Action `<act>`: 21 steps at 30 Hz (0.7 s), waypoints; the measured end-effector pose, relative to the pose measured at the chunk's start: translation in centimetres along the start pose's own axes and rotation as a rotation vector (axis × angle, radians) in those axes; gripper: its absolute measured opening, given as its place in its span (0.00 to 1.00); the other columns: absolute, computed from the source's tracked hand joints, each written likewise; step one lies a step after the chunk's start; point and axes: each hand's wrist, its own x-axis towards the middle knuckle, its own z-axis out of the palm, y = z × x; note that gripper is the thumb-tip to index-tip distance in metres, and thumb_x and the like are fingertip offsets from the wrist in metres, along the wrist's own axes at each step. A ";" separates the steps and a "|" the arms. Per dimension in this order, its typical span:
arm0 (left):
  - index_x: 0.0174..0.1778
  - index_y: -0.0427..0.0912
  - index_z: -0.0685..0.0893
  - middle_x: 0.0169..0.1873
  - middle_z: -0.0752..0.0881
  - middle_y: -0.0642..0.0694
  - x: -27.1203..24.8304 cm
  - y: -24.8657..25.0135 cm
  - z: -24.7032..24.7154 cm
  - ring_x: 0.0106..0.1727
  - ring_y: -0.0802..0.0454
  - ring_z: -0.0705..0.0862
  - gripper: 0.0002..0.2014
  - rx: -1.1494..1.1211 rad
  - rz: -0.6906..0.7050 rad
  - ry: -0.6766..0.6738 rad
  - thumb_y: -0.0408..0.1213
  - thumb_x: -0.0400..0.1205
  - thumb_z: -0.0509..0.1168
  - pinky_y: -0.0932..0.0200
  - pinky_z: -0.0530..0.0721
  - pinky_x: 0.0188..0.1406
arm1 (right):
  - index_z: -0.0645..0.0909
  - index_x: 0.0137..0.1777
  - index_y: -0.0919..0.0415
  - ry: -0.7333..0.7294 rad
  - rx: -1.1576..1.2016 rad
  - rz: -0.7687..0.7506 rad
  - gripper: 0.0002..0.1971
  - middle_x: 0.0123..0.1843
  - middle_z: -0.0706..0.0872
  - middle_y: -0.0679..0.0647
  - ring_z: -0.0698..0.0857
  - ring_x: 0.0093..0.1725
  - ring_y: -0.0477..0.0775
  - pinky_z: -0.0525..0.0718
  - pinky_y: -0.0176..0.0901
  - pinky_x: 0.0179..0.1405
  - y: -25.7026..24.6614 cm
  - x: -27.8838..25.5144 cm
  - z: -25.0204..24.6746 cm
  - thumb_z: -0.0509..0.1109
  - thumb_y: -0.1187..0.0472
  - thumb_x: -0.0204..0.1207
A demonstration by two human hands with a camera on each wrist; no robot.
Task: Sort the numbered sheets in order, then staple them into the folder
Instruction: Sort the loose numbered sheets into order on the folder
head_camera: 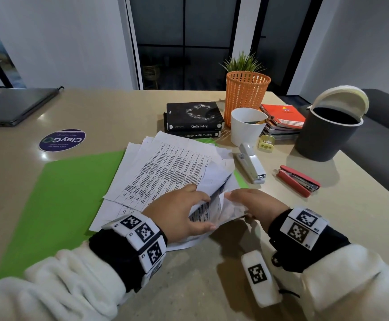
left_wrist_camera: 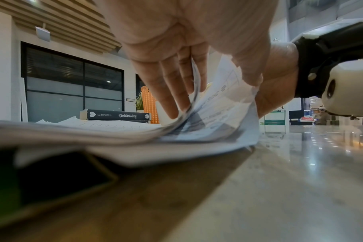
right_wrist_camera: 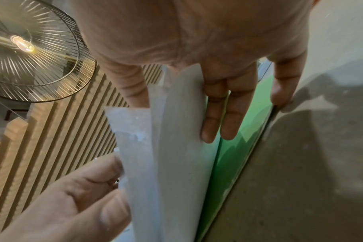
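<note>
On the far left of the table [head_camera: 188, 286] lies a shut laptop [head_camera: 12, 105], and nearer the middle a round blue sticker [head_camera: 61, 140]. An open green folder [head_camera: 68, 195] is spread flat, and on its right half lies a loose, fanned pile of printed sheets [head_camera: 163, 167].

The left hand [head_camera: 177, 212] rests on the near right corner of the pile. Its fingers [left_wrist_camera: 170, 91] reach almost straight down among the raised page corners, and its thumb [head_camera: 202, 228] lies under the bent edge of the lifted pages, so a few sheets are held between thumb and fingers. The right hand [head_camera: 256, 205] is just beside it, touching the same corner. In the right wrist view its fingers [right_wrist_camera: 220, 114] are straight and lie along a curled-up sheet, with the green folder showing below them; whether the thumb pinches the paper I cannot tell.

Behind the pile are two stacked black books [head_camera: 193, 119]. To the right of them stand an orange basket [head_camera: 246, 96] with a plant, a white cup [head_camera: 246, 126] and a stack of notebooks [head_camera: 284, 119]. In front of these lie a yellow sharpener [head_camera: 266, 143], a white stapler [head_camera: 251, 165] and a red stapler [head_camera: 297, 181], all apart from the sheets. A dark bin [head_camera: 328, 133] with its white lid up stands far right.
</note>
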 end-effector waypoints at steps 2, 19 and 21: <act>0.66 0.56 0.76 0.49 0.70 0.61 0.0 0.0 0.0 0.51 0.58 0.77 0.29 0.018 0.012 0.001 0.61 0.70 0.69 0.64 0.72 0.48 | 0.80 0.32 0.50 0.003 -0.056 -0.017 0.10 0.36 0.80 0.48 0.78 0.43 0.52 0.74 0.46 0.50 0.1 0.5 0.2 0.70 0.54 0.75; 0.37 0.43 0.69 0.31 0.65 0.56 0.4 -0.3 -0.4 0.30 0.57 0.69 0.08 0.002 -0.080 0.261 0.33 0.83 0.55 0.58 0.58 0.30 | 0.75 0.27 0.62 0.027 -0.046 0.018 0.10 0.26 0.77 0.58 0.75 0.26 0.54 0.69 0.43 0.34 2.0 1.8 0.3 0.74 0.60 0.58; 0.37 0.45 0.66 0.31 0.65 0.56 0.3 -0.2 -0.6 0.29 0.61 0.68 0.09 -0.016 -0.086 0.300 0.33 0.83 0.55 0.58 0.56 0.28 | 0.71 0.20 0.56 0.035 -0.046 0.023 0.17 0.22 0.75 0.52 0.74 0.26 0.53 0.70 0.44 0.35 2.5 2.2 0.1 0.73 0.64 0.65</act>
